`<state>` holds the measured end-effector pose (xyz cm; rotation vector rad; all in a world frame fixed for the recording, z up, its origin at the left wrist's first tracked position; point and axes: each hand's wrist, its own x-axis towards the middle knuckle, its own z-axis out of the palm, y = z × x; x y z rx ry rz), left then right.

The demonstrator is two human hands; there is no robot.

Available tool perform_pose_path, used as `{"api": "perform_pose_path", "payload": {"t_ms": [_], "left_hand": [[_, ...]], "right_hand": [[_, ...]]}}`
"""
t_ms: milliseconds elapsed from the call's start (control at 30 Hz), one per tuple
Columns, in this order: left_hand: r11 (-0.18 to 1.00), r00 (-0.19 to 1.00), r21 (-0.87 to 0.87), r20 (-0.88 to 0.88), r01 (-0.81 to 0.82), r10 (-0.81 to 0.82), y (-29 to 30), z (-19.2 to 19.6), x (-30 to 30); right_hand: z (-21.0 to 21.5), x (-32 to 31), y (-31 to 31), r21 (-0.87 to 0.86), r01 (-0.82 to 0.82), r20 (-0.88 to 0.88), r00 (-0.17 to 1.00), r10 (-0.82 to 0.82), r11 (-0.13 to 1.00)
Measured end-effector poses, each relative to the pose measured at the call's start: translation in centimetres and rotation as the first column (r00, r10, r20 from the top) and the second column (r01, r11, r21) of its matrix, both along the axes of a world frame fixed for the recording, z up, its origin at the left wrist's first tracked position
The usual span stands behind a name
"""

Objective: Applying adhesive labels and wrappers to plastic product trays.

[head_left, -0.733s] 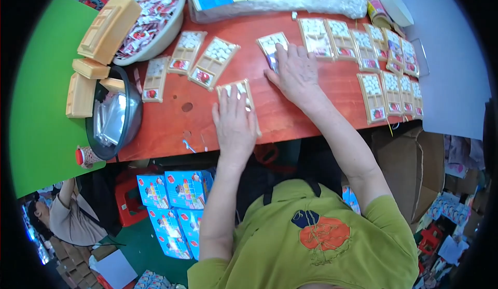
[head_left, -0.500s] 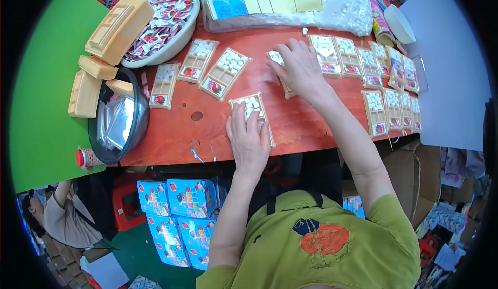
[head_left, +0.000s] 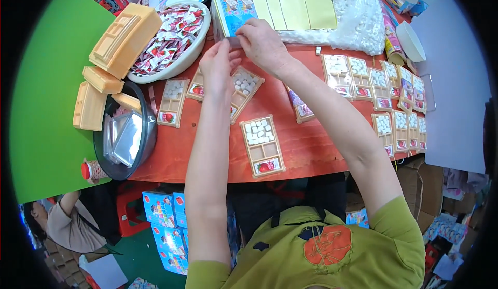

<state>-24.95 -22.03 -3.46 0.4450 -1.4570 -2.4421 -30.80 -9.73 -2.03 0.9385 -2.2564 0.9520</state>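
At the far edge of the table, my right hand (head_left: pixel 263 46) pinches the lower part of a blue printed sheet (head_left: pixel 232 5). My left hand (head_left: pixel 219 65) is beside it with fingers bent at the sheet's lower corner; what they hold is hidden. In front of me lies a tan compartment tray (head_left: pixel 263 151) with white marshmallow-like pieces and a strawberry-printed packet. My left forearm partly covers two similar trays, one with white pieces (head_left: pixel 246 83) showing. Next to my right forearm, another tray (head_left: pixel 303 114) with a purple card on it is partly hidden.
Rows of filled trays (head_left: pixel 338 74) lie at the right. A large bag of white pieces (head_left: pixel 358 19) lies behind, near yellow sheets (head_left: pixel 290 1). At left are a white basin (head_left: pixel 202 45) of packets, a dark bowl (head_left: pixel 151 133) and stacked tan trays (head_left: pixel 122 40). A person (head_left: pixel 78 227) is lower left.
My left hand has left the front tray and my right hand the tray beyond it. Both have moved up and leftward to the blue sheet. The whole view has shifted slightly.
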Motion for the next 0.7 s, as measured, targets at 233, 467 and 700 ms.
{"api": "perform_pose_path", "payload": {"t_ms": [233,467,700], "left_hand": [[0.998,0.999,0.062,-0.038,0.024,-0.022,-0.3,-1.0,-3.1],[0.988,0.996,-0.152,-0.085,0.006,-0.019,-0.2,-0.4,-3.1],[0.757,0.981,-0.631,-0.176,-0.172,0.077,-0.2,-1.2,-3.5]], "right_hand": [[0.0,-1.8,0.0,0.111,-0.034,-0.005,0.999,0.035,0.993],[0.9,-2.5,0.1,0.3,-0.047,0.008,0.999,0.047,0.953],[2.4,-3.0,-0.2,0.331,-0.09,0.221,0.975,0.016,0.939]]}}
